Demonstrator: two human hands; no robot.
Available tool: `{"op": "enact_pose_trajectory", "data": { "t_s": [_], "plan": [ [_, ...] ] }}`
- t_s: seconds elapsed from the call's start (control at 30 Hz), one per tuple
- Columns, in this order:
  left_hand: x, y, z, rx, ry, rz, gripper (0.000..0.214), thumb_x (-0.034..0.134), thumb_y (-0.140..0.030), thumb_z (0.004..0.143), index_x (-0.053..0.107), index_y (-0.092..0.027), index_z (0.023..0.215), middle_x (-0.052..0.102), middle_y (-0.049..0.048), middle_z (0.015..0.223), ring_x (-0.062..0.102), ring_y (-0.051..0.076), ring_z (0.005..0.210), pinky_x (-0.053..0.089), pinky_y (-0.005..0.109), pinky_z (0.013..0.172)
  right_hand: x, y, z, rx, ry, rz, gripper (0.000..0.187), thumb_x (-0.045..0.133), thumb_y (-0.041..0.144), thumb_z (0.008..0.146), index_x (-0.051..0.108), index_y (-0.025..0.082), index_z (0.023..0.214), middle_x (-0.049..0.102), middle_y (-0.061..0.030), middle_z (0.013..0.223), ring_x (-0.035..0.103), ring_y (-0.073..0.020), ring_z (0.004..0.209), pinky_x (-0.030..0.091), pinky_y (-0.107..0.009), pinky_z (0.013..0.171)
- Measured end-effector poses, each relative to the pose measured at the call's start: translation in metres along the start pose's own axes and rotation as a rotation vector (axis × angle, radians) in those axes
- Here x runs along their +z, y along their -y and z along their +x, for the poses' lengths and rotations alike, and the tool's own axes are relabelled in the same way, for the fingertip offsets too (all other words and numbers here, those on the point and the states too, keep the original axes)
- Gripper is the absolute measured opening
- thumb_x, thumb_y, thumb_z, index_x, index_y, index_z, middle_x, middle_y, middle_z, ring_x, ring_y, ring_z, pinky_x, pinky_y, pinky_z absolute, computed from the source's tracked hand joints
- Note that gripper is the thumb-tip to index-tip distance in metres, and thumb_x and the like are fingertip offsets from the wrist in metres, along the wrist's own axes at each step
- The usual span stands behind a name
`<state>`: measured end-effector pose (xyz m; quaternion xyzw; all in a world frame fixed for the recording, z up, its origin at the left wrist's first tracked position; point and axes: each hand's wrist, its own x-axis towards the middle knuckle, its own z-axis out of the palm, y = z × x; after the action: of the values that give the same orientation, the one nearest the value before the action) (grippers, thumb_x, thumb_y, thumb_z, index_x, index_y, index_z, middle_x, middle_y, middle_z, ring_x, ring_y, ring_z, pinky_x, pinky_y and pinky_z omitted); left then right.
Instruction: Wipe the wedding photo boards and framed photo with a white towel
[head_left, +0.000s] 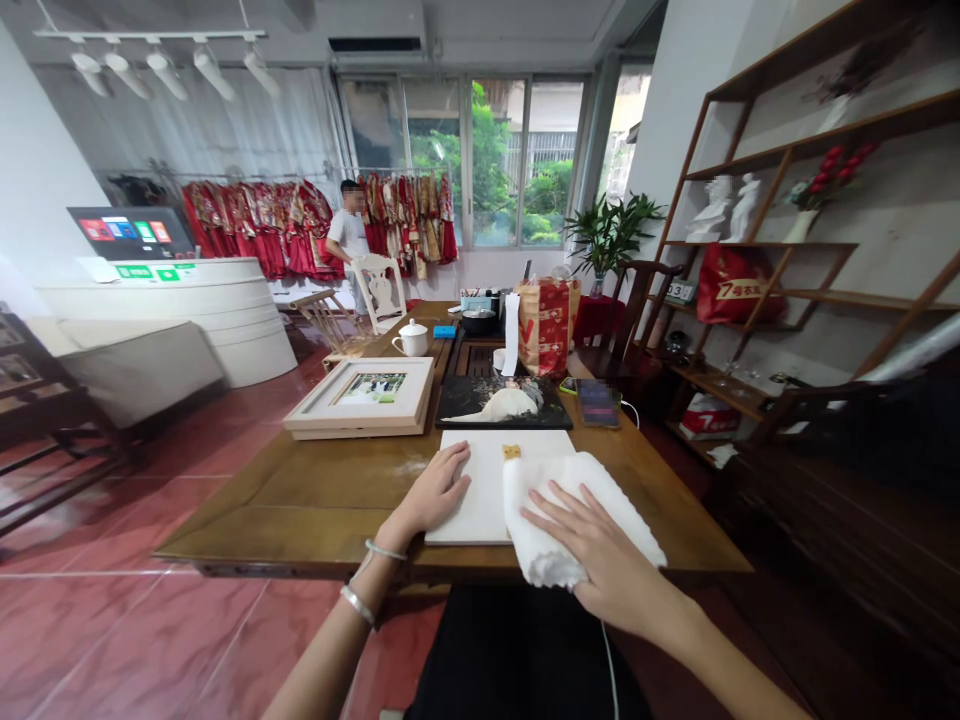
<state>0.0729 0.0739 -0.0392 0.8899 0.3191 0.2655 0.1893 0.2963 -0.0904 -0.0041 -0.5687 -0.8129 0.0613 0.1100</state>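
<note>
A white flat board or album (484, 470) lies at the near edge of the wooden table (330, 500). My left hand (433, 492) rests flat on its left edge, fingers stretched out. My right hand (600, 555) lies flat, fingers spread, on a folded white cloth (570, 490) that covers the right part of the white board. A small yellowish mark (511, 451) shows on the board just beyond the cloth.
Beyond the board lie a dark photo panel (502, 402), a framed picture (365, 395), a phone (598, 403), a red bag (549, 325), a white teapot (412, 338) and a tea tray. A person (349, 240) stands by red garments at the back. Shelves stand at right.
</note>
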Motion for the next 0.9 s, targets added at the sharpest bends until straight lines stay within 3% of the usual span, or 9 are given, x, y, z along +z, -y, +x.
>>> {"op": "enact_pose_trajectory", "data": {
  "t_s": [0.1,0.17,0.43,0.57,0.7,0.9],
  "plan": [
    [-0.001,0.0,0.001,0.011,0.015,0.001,0.041,0.045,-0.027,0.086,0.05,-0.014,0.125,0.044,0.0131,0.138,0.037,0.024,0.13,0.029,0.044,0.11,-0.004,-0.003,-0.012,-0.013,0.002,0.053,0.09,0.04,0.006,0.053,0.032,0.032,0.139,0.027,0.0074,0.148,0.013,-0.018,0.138,0.005,-0.047,0.112],
    [-0.001,0.0,0.001,0.025,0.019,0.005,0.04,0.045,-0.027,0.086,0.05,-0.015,0.124,0.045,0.0128,0.137,0.038,0.024,0.129,0.03,0.044,0.11,-0.006,-0.013,-0.005,-0.001,-0.014,0.073,0.086,0.041,0.006,0.057,0.033,0.031,0.139,0.03,0.0059,0.146,0.017,-0.0171,0.137,0.007,-0.044,0.112],
    [-0.002,0.003,0.001,0.03,0.039,0.022,0.041,0.044,-0.027,0.087,0.05,-0.013,0.124,0.044,0.0137,0.138,0.036,0.025,0.131,0.029,0.045,0.11,-0.008,-0.061,0.08,0.114,-0.07,0.064,0.073,0.044,0.009,0.066,0.038,0.024,0.137,0.033,-0.0017,0.146,0.02,-0.0207,0.136,0.011,-0.046,0.11],
    [-0.002,0.003,0.0,0.02,0.03,0.025,0.04,0.044,-0.028,0.087,0.05,-0.015,0.124,0.044,0.0124,0.138,0.037,0.024,0.13,0.03,0.044,0.11,-0.006,-0.064,0.097,0.185,-0.108,0.046,0.07,0.042,0.009,0.069,0.038,0.022,0.138,0.036,-0.0034,0.144,0.021,-0.022,0.136,0.011,-0.046,0.11],
    [-0.001,0.003,0.001,0.024,0.018,0.029,0.04,0.046,-0.028,0.087,0.05,-0.015,0.124,0.045,0.0127,0.137,0.038,0.024,0.129,0.031,0.044,0.109,-0.004,-0.052,0.074,0.17,-0.108,0.037,0.072,0.043,0.008,0.066,0.039,0.024,0.137,0.037,-0.0014,0.144,0.022,-0.0221,0.135,0.009,-0.046,0.11],
    [0.003,0.007,0.001,0.04,-0.007,0.026,0.039,0.045,-0.028,0.087,0.05,-0.016,0.123,0.045,0.0126,0.136,0.038,0.024,0.129,0.032,0.045,0.108,0.001,-0.014,-0.007,0.07,-0.067,0.041,0.089,0.04,0.003,0.054,0.034,0.032,0.139,0.028,0.0067,0.147,0.015,-0.0175,0.138,0.006,-0.045,0.112]
  ]
}}
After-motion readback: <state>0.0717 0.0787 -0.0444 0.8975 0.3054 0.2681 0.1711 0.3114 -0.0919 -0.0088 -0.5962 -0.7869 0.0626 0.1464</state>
